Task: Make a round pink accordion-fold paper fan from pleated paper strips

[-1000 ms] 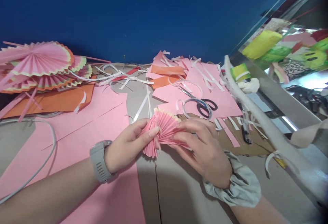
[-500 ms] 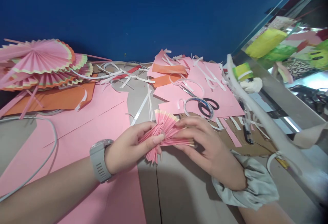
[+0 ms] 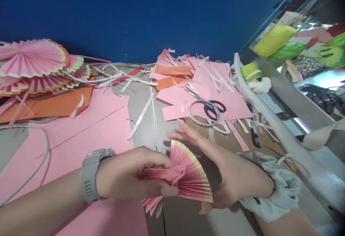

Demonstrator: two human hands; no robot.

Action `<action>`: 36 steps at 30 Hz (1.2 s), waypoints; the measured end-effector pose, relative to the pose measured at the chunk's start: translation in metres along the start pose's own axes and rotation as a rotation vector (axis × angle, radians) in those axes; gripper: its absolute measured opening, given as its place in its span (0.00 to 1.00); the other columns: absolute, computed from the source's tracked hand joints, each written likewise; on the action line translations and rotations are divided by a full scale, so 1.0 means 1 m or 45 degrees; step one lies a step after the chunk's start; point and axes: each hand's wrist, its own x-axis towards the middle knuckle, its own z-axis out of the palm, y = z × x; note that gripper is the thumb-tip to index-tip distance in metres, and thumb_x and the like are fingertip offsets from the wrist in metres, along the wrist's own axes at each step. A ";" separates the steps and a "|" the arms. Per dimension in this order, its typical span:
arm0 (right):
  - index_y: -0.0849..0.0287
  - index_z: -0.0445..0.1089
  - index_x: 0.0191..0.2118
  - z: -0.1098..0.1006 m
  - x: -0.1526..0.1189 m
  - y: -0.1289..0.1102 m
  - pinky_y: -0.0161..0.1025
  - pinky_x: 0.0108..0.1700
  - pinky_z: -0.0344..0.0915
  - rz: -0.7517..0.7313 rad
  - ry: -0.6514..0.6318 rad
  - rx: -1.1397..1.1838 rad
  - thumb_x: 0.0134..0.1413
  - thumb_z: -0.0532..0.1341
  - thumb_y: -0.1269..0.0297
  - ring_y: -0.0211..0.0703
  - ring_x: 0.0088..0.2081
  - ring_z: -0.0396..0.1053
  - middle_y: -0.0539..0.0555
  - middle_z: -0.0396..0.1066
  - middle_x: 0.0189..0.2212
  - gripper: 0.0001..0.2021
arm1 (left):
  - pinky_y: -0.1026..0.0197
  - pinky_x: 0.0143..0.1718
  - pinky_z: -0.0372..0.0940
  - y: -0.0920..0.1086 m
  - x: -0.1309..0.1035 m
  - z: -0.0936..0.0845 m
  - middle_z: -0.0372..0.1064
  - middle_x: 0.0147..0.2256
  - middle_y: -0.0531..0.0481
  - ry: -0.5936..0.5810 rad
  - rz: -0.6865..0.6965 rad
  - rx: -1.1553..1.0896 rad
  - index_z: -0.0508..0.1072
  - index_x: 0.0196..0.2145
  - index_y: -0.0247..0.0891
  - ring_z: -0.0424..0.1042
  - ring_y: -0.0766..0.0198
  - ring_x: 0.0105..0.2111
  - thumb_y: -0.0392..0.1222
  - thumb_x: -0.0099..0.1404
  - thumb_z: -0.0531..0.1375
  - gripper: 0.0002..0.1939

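Note:
A pleated pink paper fan [image 3: 192, 175] with a pale yellow edge is pinched at its folds by my left hand [image 3: 137, 175], thumb below and fingers above. Its right part spreads into a wedge, while other pleats stay bunched and poke out under the left thumb. My right hand [image 3: 212, 164] curves around the spread edge with thumb and fingers wide apart. The right thumb is close to the fan's lower corner; whether it touches, I cannot tell.
Finished pleated paper rosettes [image 3: 35, 61] are piled at the far left above orange paper [image 3: 48, 103]. Pink sheets [image 3: 88, 128] lie beneath my left arm. Beyond my right hand are black-handled scissors [image 3: 215, 110], a tape roll [image 3: 198, 113], a cutter [image 3: 256, 137] and paper scraps.
The fan has come lower and nearer, and its right part has opened into a wide wedge. My right hand has let go of the pleats and spread its fingers.

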 end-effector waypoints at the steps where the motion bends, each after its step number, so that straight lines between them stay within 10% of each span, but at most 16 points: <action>1: 0.57 0.24 0.65 0.000 0.000 0.000 0.46 0.57 0.56 0.001 -0.001 0.050 0.38 0.69 0.56 0.47 0.59 0.56 0.64 0.53 0.59 0.59 | 0.70 0.21 0.54 0.000 0.000 0.000 0.57 0.22 0.56 0.006 0.001 -0.007 0.67 0.29 0.36 0.55 0.71 0.21 0.46 0.63 0.55 0.10; 13: 0.52 0.56 0.53 -0.004 0.003 -0.001 0.42 0.49 0.65 0.131 0.134 0.205 0.45 0.65 0.60 0.45 0.49 0.65 0.56 0.62 0.49 0.29 | 0.67 0.24 0.63 -0.007 0.000 0.005 0.67 0.23 0.53 0.114 -0.040 -0.476 0.67 0.34 0.39 0.68 0.70 0.20 0.45 0.63 0.56 0.07; 30: 0.50 0.69 0.40 0.001 0.008 0.003 0.32 0.41 0.66 0.261 0.508 0.311 0.51 0.63 0.66 0.36 0.38 0.69 0.47 0.71 0.36 0.08 | 0.66 0.23 0.66 -0.015 0.002 0.001 0.71 0.24 0.50 0.153 0.062 -0.623 0.65 0.36 0.37 0.72 0.67 0.20 0.48 0.64 0.55 0.11; 36: 0.52 0.68 0.37 0.007 0.013 0.001 0.34 0.39 0.66 0.263 0.547 0.285 0.53 0.62 0.66 0.36 0.35 0.69 0.47 0.70 0.33 0.05 | 0.60 0.39 0.67 -0.004 0.003 0.013 0.71 0.35 0.46 0.358 0.233 0.242 0.67 0.35 0.37 0.72 0.61 0.39 0.40 0.65 0.54 0.06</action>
